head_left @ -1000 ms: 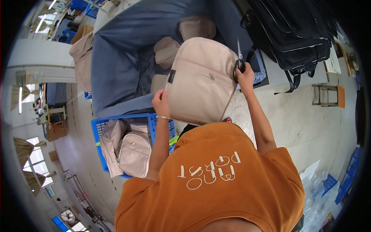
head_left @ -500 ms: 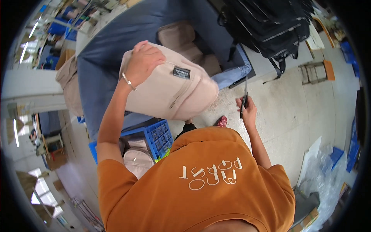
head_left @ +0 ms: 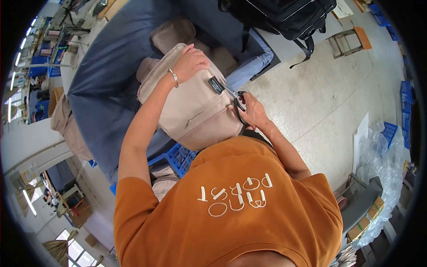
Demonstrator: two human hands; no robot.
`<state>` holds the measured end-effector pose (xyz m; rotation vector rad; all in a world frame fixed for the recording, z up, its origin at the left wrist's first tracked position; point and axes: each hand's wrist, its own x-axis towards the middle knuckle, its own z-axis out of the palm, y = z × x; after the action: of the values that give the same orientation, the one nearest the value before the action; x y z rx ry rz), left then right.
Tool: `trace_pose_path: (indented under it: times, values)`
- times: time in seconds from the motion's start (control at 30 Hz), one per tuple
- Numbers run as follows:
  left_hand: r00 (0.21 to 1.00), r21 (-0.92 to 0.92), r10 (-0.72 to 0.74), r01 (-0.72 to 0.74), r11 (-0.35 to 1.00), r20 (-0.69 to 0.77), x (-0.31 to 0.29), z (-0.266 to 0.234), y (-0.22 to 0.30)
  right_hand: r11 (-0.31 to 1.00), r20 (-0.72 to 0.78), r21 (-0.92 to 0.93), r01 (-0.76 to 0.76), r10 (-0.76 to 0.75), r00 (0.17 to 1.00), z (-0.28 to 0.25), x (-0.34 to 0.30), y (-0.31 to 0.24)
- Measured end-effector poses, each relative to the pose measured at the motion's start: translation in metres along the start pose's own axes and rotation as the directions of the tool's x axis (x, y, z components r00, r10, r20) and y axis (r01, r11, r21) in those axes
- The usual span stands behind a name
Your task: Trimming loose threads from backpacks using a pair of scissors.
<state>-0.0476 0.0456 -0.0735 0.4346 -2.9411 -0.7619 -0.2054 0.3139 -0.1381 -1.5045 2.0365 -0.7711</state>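
Observation:
A pale beige backpack (head_left: 178, 104) hangs tilted in front of me, with a black label (head_left: 216, 86) and a zipper on its face. My left hand (head_left: 192, 64) is closed on its upper edge, a metal bracelet at the wrist. In my right hand (head_left: 254, 111) is a pair of black-handled scissors (head_left: 237, 108), fingers in the loops. The blades point up and left, right beside the label's edge. Whether they touch a thread there is too small to tell.
A large bin lined with blue-grey cloth (head_left: 95, 102) stands ahead, with several beige bags (head_left: 172, 33) inside. Black backpacks (head_left: 284, 18) lie at its far right. Below my left arm is a blue crate (head_left: 181, 161). A stool (head_left: 349, 42) and clear plastic sheeting (head_left: 378, 151) are to the right.
My right hand has brought the scissors from the right side, upright, to the bag's label. The bag and my left hand have shifted slightly, and the view has turned a little.

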Motion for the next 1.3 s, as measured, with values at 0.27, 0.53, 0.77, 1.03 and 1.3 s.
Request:
trace_pose_path:
  times: [0.27,0.53,0.77,1.03,1.3]
  values:
    - [0.999,0.021,0.029,-0.028,0.999,-0.041,-0.002,0.002,0.0,0.997,0.129,0.006,-0.078,0.077,0.989,-0.009,0.025,-0.028]
    - [0.999,0.006,0.035,-0.035,0.999,-0.023,-0.002,0.005,-0.002,0.996,0.092,0.057,-0.063,0.058,0.994,0.009,0.019,-0.016]
    - [0.999,-0.078,0.049,-0.05,0.996,-0.008,0.005,0.005,-0.013,0.981,0.019,0.166,-0.104,0.102,0.995,0.034,0.012,-0.003]
    - [0.892,-0.385,-0.443,0.381,0.841,-0.086,-0.003,0.006,-0.063,0.976,-0.016,0.188,-0.113,0.118,0.993,0.042,0.006,-0.002]
    - [0.869,-0.652,-0.482,0.301,0.696,-0.114,-0.005,0.003,-0.053,0.99,0.105,-0.017,-0.143,0.144,0.984,0.011,0.015,-0.027]
